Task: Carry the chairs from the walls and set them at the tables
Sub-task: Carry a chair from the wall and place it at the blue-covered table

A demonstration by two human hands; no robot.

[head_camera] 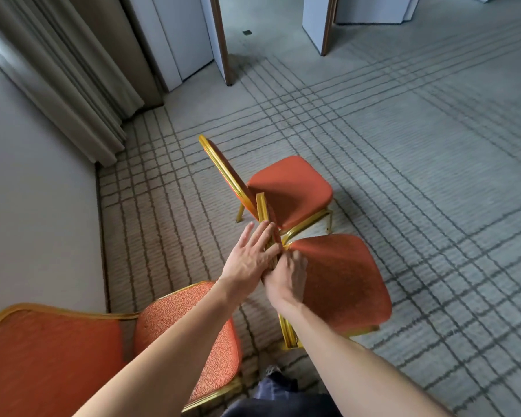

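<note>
Three orange-cushioned chairs with gold frames are in view. The nearest to my hands [340,281] faces right, its seat under my right arm and its gold backrest edge running between my hands. My left hand [250,257] lies flat against that backrest from the left, fingers straight. My right hand [286,278] curls round the backrest from the right. A second chair [289,188] stands just beyond it on the carpet. A third chair [187,320] stands at the lower left by the wall, under my left forearm.
A beige wall [36,206] runs along the left, with curtains [73,85] at its far end. White folding partition panels [217,34] stand at the back, with gaps between them. Grey carpet with dark grid lines [433,145] spreads to the right.
</note>
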